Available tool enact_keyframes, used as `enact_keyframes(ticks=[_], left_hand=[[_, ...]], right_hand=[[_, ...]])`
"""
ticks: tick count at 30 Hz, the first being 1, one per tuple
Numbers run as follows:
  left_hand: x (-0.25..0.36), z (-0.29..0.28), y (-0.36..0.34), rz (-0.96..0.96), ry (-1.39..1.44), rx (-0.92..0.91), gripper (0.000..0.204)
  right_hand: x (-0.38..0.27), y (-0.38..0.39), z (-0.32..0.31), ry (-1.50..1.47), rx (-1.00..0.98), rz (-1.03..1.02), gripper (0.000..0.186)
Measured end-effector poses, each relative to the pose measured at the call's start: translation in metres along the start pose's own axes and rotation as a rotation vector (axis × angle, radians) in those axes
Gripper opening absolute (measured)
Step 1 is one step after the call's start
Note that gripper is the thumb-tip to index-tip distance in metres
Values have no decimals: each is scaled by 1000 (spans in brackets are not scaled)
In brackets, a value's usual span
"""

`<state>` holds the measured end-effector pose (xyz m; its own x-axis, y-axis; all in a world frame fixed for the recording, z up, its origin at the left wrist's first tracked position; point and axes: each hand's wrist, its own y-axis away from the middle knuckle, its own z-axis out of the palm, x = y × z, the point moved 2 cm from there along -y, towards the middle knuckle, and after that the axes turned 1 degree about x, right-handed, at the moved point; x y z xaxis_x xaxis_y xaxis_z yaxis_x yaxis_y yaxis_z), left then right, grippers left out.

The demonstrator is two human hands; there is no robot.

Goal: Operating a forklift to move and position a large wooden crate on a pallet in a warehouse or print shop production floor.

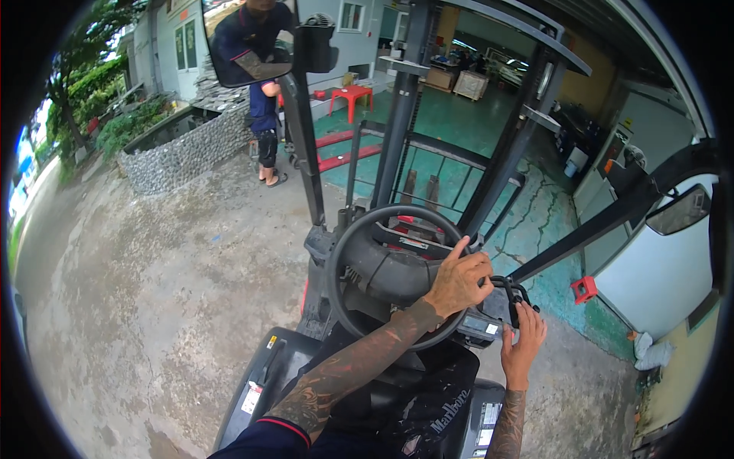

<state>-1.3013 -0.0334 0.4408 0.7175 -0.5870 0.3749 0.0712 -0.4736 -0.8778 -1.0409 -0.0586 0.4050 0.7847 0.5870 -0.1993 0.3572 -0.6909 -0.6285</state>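
Counted at the centre: one steering wheel [332, 275], one left hand [461, 279] and, lower right of it, one right hand [524, 340]; the control levers [511, 293] are too bunched to count. Two mirrors: a large mirror [248, 46] upper left, a smaller mirror [684, 208] right. Upper middle: two mast uprights [397, 115], one red table [352, 93], two red bars [348, 158], one crate [470, 84]. Upper left: one standing person [264, 126]. Right: one red stool [584, 289].

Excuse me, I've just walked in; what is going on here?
A person sits at the controls of a forklift. Their left hand grips the right side of the steering wheel; their right hand is at the black levers. Ahead rises the mast, and another person stands beside a stone-walled planter.
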Motion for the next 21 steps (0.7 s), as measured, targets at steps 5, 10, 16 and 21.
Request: enact_keyframes(ticks=[5, 10, 16, 21], left_hand=[[2, 18, -16, 68, -5, -48, 6], [-43, -16, -50, -8, -191, -77, 6], [-69, -45, -61, -95, -204, -22, 8], [-54, -21, -66, -64, -137, -16, 10]], right_hand=[[24, 18, -18, 79, 35, 5, 57], [12, 5, -1, 31, 6, 12, 57], [11, 7, 2, 3, 10, -12, 56], [22, 16, -14, 109, 72, -8, 52]])
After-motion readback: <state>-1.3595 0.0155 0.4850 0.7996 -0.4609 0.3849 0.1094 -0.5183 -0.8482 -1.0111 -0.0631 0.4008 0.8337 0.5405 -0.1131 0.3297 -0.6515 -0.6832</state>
